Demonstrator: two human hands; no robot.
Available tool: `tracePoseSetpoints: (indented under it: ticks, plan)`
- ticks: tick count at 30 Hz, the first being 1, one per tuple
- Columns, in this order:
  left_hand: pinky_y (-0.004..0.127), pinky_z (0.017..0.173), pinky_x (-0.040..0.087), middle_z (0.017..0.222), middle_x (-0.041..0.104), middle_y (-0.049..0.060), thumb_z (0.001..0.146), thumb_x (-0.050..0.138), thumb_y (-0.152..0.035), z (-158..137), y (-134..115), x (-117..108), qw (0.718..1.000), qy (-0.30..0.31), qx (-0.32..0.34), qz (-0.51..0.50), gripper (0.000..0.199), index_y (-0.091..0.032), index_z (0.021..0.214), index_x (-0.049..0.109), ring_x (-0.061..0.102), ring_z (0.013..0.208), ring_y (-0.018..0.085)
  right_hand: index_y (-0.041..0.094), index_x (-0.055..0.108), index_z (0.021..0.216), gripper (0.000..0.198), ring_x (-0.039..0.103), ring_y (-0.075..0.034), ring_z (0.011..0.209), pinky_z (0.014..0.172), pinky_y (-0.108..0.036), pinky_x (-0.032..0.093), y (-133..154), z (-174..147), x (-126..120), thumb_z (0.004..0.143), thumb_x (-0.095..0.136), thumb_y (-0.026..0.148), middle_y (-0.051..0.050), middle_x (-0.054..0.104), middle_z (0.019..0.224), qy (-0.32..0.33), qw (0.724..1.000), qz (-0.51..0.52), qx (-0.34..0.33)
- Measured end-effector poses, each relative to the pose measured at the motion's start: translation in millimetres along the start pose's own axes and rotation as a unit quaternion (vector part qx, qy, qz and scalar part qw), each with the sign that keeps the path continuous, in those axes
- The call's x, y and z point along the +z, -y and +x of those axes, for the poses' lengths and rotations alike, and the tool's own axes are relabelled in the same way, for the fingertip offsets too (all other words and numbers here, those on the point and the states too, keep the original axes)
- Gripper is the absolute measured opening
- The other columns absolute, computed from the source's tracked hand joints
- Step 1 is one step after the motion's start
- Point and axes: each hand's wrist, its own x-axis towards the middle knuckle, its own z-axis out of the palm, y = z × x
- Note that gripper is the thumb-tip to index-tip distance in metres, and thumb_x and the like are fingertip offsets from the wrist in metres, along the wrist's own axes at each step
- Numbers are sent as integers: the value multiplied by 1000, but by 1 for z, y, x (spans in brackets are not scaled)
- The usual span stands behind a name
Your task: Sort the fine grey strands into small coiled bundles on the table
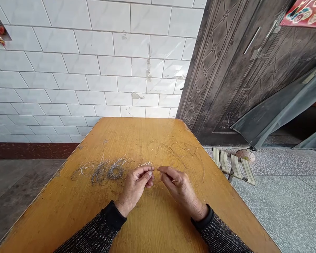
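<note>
Over the middle of the wooden table (144,140), my left hand (137,184) is closed in a pinch on what looks like thin wire. Pale strand ends (146,163) show just above its fingers; whether they are held or lie behind is unclear. My right hand (180,188) faces it, thumb and forefinger pinched at nearly the same spot, with a fine strand barely visible at the fingertips. Coiled silvery wires (116,170) lie in several tangled bundles left of my left hand. Loose copper-coloured wires (183,150) spread out beyond my right hand.
A white tiled wall (107,63) stands behind the table's far edge. To the right are a dark carved door (221,70), a grey curtain (279,109) and a folding stool with striped straps (235,167) on the speckled floor (287,189).
</note>
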Motion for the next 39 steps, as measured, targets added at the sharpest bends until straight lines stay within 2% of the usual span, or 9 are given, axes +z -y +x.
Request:
tracePoseSetpoints:
  ticks: [5,12,18,25,28,31,35,39]
  plan:
    - [23,47,39,61,57,0,77,58,-26,0,-4,-1,995,3,53,81,22,-16,94,69,48,47,9,20,63,94,26,54,-10,53,50,-19,35,4,0,-3,89,37,18,-1,59,63,19,988,-143,-50]
    - [23,47,38,58,56,-1,78,53,-17,-2,-4,0,977,16,107,186,26,-19,99,69,48,45,11,18,63,94,25,55,-12,54,47,-22,32,5,-2,-1,90,38,16,-2,60,66,6,967,-236,-94]
    - [26,56,42,56,60,3,77,53,-16,-1,-2,-1,947,20,178,266,25,-20,93,71,57,59,17,16,61,91,22,54,-14,58,50,-24,36,9,-4,-2,88,40,12,-3,61,69,21,949,-287,-132]
    - [26,55,43,55,60,3,79,46,-12,-1,-3,0,899,27,242,365,25,-14,84,70,55,53,15,13,59,89,23,53,-16,58,49,-26,37,16,-5,-3,88,37,9,-5,60,69,16,925,-344,-160]
    - [25,54,43,61,63,4,78,45,-10,-2,-3,1,882,28,250,398,24,-14,78,69,55,55,14,13,58,89,20,53,-16,59,50,-27,39,16,-6,-2,87,39,9,-6,60,70,28,922,-353,-157]
    - [25,56,44,63,64,5,78,44,-8,-2,-2,0,878,37,244,411,25,-15,79,68,57,57,14,13,58,89,18,54,-16,60,51,-26,40,13,-7,0,87,41,9,-6,60,72,35,930,-337,-141]
    - [25,56,43,63,63,4,78,44,-9,-1,-2,0,885,48,215,410,24,-15,79,66,56,57,14,14,57,89,18,55,-15,62,52,-25,40,8,-7,2,87,41,8,-4,60,73,32,946,-298,-120]
    - [24,55,40,64,62,3,76,44,-8,-4,-8,2,900,64,176,393,21,-15,77,64,54,56,13,15,57,85,16,55,-16,63,53,-25,40,10,-6,-1,87,42,9,-4,60,72,42,950,-286,-118]
